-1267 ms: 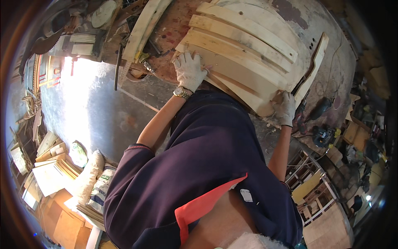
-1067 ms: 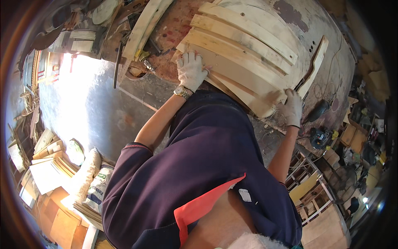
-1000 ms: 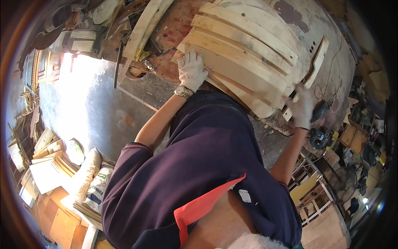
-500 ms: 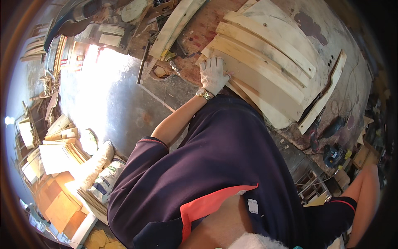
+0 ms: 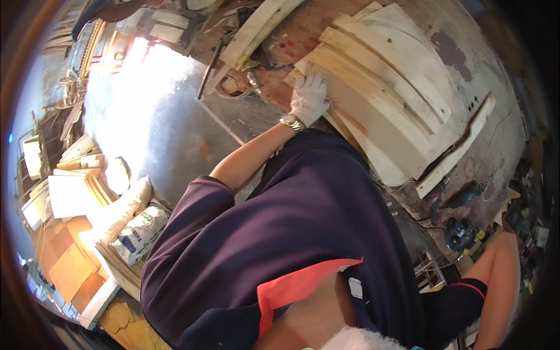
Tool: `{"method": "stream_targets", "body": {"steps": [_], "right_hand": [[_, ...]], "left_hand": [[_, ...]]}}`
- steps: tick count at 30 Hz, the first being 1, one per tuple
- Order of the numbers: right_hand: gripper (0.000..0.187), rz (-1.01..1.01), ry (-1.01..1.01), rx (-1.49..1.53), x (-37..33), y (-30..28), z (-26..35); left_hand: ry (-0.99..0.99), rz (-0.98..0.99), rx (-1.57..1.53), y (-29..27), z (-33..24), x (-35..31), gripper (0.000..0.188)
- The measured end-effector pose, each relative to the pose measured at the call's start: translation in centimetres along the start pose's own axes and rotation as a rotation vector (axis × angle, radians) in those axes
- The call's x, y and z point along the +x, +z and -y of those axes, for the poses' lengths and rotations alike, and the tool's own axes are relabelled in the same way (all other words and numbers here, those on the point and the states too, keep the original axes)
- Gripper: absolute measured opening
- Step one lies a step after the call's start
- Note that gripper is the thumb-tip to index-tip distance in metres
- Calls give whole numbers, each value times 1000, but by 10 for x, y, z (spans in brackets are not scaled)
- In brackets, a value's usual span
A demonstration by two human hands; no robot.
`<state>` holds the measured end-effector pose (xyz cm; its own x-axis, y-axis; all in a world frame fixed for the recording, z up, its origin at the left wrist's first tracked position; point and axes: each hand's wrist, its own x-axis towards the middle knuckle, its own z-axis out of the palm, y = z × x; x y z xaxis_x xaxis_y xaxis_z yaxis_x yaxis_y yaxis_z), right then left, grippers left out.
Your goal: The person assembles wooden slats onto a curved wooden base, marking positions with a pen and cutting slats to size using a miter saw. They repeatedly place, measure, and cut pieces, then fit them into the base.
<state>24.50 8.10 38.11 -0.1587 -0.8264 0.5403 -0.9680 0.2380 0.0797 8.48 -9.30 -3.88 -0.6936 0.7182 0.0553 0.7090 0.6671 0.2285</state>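
My left hand (image 5: 310, 100), in a white work glove with a metal wristwatch behind it, rests palm down at the near left end of a curved tan wooden board (image 5: 364, 111). Its fingers lie over the wood, slightly bent and apart, and the thumb points right. Beside and beyond that board lie several pale curved wooden strips (image 5: 385, 73) on a broad pale panel (image 5: 387, 170). At the lower right my bare right forearm (image 5: 497, 280) is bent sharply at the elbow. My right hand is out of the picture.
A worn, stained worktable (image 5: 496, 140) carries the wood. A separate curved strip (image 5: 458, 146) lies on its right side. Near the left corner sit an air tool (image 5: 252, 80) and a long curved plank (image 5: 256, 32). Power tools (image 5: 461, 233) lie right; stacked boards (image 5: 73, 192) and sacks (image 5: 140, 230) stand left.
The whole view has shifted a little, with the table and wood now slightly lower and further right. My left hand keeps its place on the wood. My right forearm appears slightly further left.
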Motion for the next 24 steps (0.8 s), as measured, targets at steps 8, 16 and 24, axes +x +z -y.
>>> {"method": "stream_targets", "body": {"steps": [8, 16, 24], "right_hand": [[31, -454, 1067, -243, -111, 51, -29], [30, -531, 2197, 1753, -202, 343, -26], [35, -514, 2133, 1676, -187, 375, -28]], "left_hand": [[-11, -67, -89, -5, -1, 1, 61], [61, -221, -141, 12, 4, 3, 42], [133, -170, 118, 24, 9, 3, 22]]}}
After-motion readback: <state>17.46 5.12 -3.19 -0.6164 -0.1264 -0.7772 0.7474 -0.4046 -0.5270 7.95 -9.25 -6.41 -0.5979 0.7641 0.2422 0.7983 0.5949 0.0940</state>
